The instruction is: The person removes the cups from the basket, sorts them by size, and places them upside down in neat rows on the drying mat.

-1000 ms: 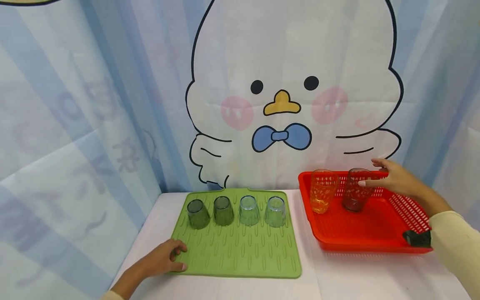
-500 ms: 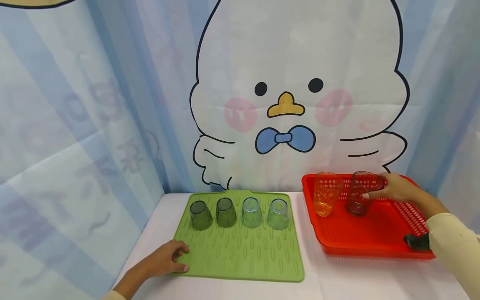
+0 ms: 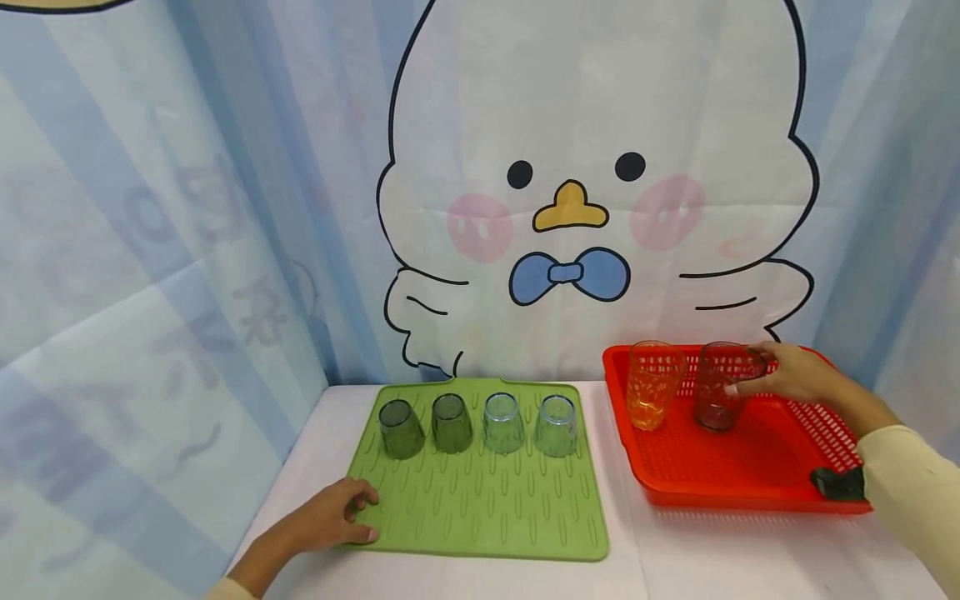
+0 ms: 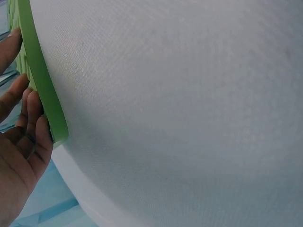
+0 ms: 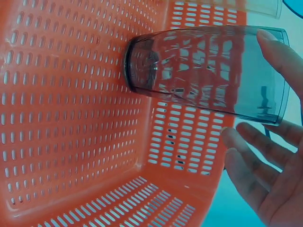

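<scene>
In the head view my right hand [image 3: 797,373] is at a tall smoky drinking glass [image 3: 716,400] that stands in the red basket [image 3: 750,498]. The right wrist view has the thumb against the glass [image 5: 199,71] near its rim and a finger on the opposite side, while the other fingers are spread beside it. An amber patterned glass [image 3: 651,392] stands just left of it. My left hand [image 3: 330,518] rests at the near left corner of the green drying mat [image 3: 487,533]; in the left wrist view its fingertips lie along the edge of the mat [image 4: 45,80].
Two short dark glasses [image 3: 401,432] and two clear ones [image 3: 502,425] stand in a row along the back of the mat. Mat and basket sit on a white-covered table [image 3: 630,567]. A printed curtain [image 3: 570,333] hangs right behind them.
The right hand has come in from the right side of the smoky glass and its thumb and fingers have closed around the upper part. The left hand stays at the mat corner.
</scene>
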Demonstrator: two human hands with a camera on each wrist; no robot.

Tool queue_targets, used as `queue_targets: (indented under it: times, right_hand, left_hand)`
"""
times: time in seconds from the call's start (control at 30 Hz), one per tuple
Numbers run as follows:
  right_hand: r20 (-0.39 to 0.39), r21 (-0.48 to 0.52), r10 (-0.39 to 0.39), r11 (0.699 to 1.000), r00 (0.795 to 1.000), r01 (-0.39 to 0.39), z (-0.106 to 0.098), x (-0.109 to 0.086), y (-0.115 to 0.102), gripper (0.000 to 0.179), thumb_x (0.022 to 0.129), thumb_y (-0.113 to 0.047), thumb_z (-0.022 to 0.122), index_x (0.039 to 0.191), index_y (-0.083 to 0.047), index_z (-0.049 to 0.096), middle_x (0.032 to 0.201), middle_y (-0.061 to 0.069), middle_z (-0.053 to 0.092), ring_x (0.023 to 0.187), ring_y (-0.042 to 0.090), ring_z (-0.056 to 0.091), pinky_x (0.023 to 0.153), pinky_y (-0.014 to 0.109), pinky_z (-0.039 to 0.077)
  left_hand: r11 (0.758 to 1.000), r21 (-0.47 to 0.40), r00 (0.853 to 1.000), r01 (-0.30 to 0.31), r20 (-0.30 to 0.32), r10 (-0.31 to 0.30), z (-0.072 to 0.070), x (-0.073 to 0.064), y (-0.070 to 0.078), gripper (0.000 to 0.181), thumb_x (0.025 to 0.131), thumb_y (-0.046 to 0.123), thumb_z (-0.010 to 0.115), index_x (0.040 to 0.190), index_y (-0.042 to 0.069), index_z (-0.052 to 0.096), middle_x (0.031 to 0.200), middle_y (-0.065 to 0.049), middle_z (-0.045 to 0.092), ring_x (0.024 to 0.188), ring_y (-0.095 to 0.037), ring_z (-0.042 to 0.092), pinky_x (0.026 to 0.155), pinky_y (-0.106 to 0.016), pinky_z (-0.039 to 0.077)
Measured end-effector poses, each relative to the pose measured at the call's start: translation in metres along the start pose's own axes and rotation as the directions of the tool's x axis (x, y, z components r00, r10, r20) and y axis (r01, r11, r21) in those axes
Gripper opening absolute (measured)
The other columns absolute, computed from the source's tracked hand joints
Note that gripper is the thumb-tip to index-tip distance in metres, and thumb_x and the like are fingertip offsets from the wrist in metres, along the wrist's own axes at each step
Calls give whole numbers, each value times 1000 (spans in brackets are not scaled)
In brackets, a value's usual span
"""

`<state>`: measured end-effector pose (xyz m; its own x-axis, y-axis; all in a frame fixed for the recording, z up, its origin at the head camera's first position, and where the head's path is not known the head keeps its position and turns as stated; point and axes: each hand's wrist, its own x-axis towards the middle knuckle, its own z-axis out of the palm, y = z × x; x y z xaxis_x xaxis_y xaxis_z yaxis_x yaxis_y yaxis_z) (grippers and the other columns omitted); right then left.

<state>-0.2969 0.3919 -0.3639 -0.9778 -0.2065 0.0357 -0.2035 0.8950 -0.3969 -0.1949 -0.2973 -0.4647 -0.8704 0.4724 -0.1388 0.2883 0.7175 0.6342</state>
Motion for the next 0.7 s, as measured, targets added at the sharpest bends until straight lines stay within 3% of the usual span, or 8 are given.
queue_targets:
  times: [0.4, 0.7]
  right_hand:
    - [-17, -9, 7, 1000, 1000, -8, -4, -10, -9, 97, 80, -50, 81, 138, 18, 41, 121, 34, 60, 101, 41, 60, 81, 58, 52]
    - [-80, 22, -13, 1000, 997, 15, -12, -32, -24, 95, 81, -46, 82, 140, 15, 39, 119, 33, 61, 99, 41, 62, 72, 48, 54]
  left_hand:
    - [1000, -9, 1000, -13, 12, 13, -2, 2, 2, 42, 85, 25, 82, 114, 2, 63, 98, -6, 56, 81, -13, 51, 68, -28, 46]
    - [997, 8, 997, -82, -5, 82, -2, 5, 7, 41, 85, 27, 81, 114, 3, 64, 98, -5, 59, 83, -10, 55, 70, -27, 49]
